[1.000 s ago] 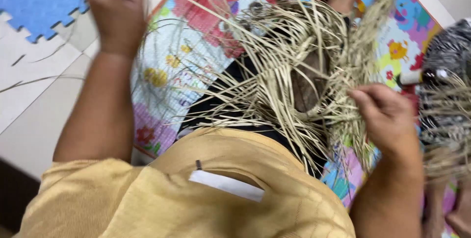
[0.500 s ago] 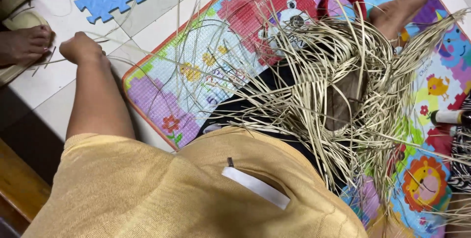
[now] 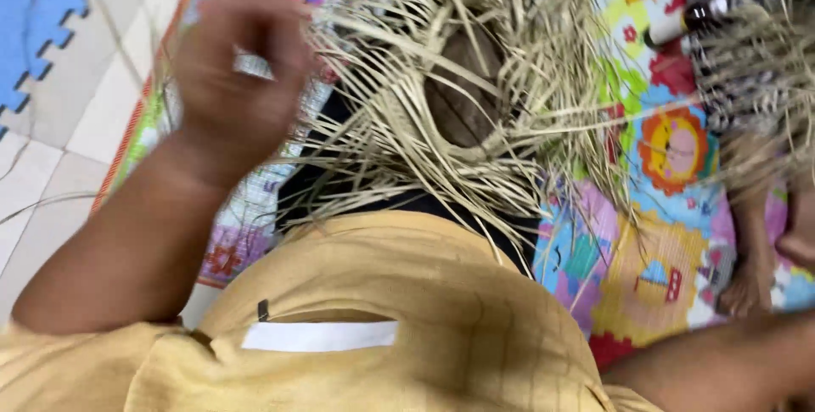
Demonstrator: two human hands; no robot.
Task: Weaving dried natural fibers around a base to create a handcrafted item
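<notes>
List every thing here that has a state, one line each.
left hand: raised, blurred, grip unclear.
right hand: out of view; only the forearm shows.
straw weaving: unfinished, loose strands sticking out all round.
play mat: spread flat on the floor.
shirt pocket: white slip showing.

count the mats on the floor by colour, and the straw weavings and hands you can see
blue foam mat: 1
colourful picture mat: 1
straw weaving in the lap: 1
second straw weaving at right: 1
left hand, raised and blurred: 1
right hand: 0, out of view
total: 5
</notes>
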